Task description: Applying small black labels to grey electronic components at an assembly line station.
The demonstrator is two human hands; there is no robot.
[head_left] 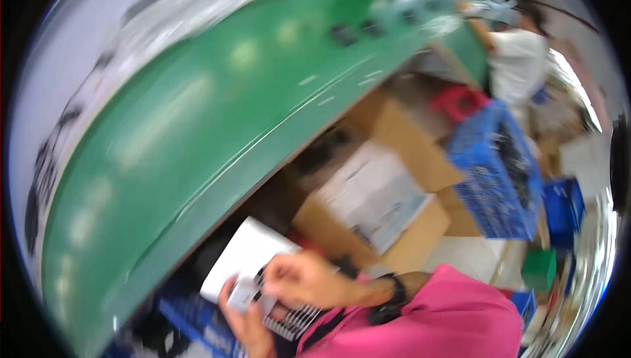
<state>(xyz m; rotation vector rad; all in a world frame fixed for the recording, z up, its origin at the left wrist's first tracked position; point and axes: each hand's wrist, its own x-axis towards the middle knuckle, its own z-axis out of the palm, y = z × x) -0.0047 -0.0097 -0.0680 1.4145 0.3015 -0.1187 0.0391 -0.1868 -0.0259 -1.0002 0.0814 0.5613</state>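
Note:
My left hand [248, 325] is closed round a small pale grey piece [244, 294], its kind blurred by motion. Right beside it, my right hand [305, 280] has its fingers curled in a pinch; what sits between them cannot be made out. Small dark parts [259, 284] show between the two hands. Behind them is a flat white panel [244, 249]. Below my right hand lies a black-and-white gridded thing [292, 322], partly covered by my arm. A pink sleeve and a dark wristband are on my right arm.
A long green worktable [197, 115] runs diagonally, with several dark pieces [358, 31] at its far end. Beside it stand an open cardboard box [420, 154] and a blue crate [470, 167] holding dark items. Another person [519, 62] in white is at the far right.

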